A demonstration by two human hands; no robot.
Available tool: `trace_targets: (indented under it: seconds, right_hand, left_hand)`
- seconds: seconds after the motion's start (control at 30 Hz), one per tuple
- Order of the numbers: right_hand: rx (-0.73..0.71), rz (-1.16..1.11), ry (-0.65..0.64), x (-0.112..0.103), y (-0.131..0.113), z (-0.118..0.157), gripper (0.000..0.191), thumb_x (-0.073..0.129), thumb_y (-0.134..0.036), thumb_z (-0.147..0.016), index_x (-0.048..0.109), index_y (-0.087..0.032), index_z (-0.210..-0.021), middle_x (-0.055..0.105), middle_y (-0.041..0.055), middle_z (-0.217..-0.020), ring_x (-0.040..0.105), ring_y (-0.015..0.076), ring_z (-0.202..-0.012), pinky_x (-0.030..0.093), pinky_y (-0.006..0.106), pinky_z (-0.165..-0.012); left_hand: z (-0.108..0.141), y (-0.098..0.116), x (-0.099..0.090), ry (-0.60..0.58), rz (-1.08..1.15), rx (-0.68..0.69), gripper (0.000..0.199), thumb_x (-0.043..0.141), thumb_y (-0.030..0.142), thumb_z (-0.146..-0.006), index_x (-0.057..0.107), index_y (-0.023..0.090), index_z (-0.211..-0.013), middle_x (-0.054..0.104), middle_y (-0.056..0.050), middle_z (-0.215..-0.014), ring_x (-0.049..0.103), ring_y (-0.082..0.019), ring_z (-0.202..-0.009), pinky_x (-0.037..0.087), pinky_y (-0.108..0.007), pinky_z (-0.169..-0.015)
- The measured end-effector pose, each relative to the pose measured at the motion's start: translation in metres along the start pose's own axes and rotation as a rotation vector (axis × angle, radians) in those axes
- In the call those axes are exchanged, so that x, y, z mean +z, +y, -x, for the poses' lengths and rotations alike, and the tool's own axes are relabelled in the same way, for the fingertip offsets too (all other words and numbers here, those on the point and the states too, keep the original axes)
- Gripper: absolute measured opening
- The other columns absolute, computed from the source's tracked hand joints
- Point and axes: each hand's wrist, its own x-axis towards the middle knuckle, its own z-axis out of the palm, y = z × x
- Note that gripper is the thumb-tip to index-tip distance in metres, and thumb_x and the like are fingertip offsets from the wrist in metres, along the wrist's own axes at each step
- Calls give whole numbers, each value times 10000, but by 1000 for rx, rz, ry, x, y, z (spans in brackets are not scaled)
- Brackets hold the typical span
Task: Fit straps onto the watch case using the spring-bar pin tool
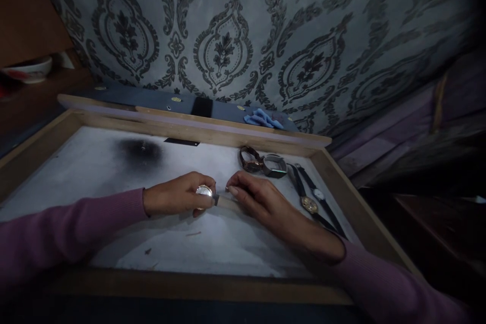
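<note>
My left hand [178, 196] is closed around a wristwatch, its round, shiny silver case [204, 191] showing between thumb and fingers. From the case a pale strap [230, 204], dark at its near end, runs right and disappears under my right hand [260, 200]. The thumb and forefinger of that hand are pinched together just above the strap. Whatever they hold, if anything, is too small to make out. Both hands are over the white floor of a shallow wooden-framed tray [167, 283].
Right of my hands lie a brown-strapped watch [251, 163], a squarish grey watch [275, 166], a gold-faced watch [309, 205] and a white-faced watch [319, 194]. A dark flat strip [181, 142] lies near the back rail. Behind it sits a blue cloth [262, 118].
</note>
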Motion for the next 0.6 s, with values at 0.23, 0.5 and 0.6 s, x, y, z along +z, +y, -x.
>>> trace_targets:
  seconds: [0.23, 0.5, 0.6]
  right_hand:
    - [-26, 37, 27, 3, 3, -3, 241, 424, -273, -972, 520, -177, -773, 462, -26, -637, 428, 106, -574, 304, 232, -558]
    - [-13, -12, 48, 12, 8, -5, 274, 438, -293, -961, 577, -162, -765, 435, -43, -565, 398, 88, -504, 300, 209, -506]
    - [8, -94, 18, 14, 5, -3, 260, 453, -287, -952, 575, -157, -762, 496, -36, -553, 448, 81, -481, 325, 196, -488]
  left_hand:
    - [-2, -6, -2, 5, -18, 41, 84, 505, 247, -761, 520, 165, -754, 507, 49, -555, 457, -106, -543, 335, -231, -550]
    - [-1, 1, 0, 22, -42, -32, 90, 494, 257, -725, 499, 173, -754, 501, 56, -536, 430, -104, -522, 307, -232, -518]
    - [-2, 1, 0, 25, -36, -41, 101, 487, 275, -722, 487, 178, -749, 495, 59, -531, 421, -103, -516, 299, -233, -514]
